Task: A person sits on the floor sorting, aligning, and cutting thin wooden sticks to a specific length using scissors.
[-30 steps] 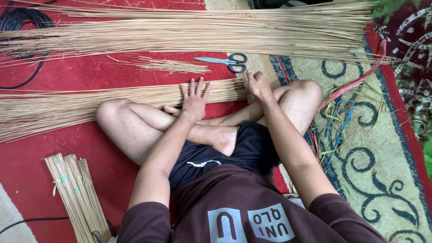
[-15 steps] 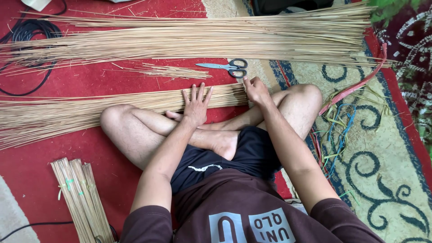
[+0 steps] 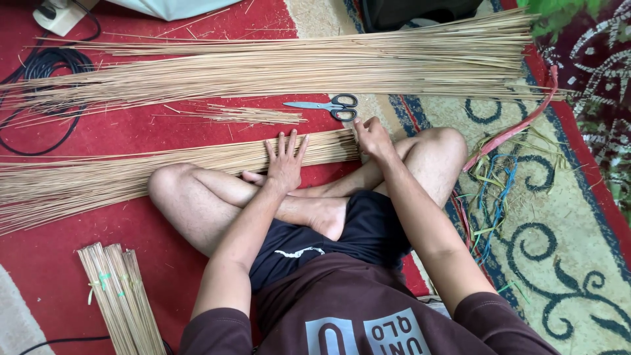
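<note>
A long sheaf of thin tan sticks lies across the red mat, just in front of the person's crossed legs. The left hand rests flat on it, palm down, fingers spread and straight, arm reaching over the left knee. The right hand sits at the sheaf's cut end, fingers curled against the stick tips; whether it grips them cannot be told. Just beyond lie scissors with black handles and a small loose tuft of sticks. Farther off stretches a bigger pile. A tied bundle lies near the left elbow. Coloured strips lie on the patterned rug to the right.
</note>
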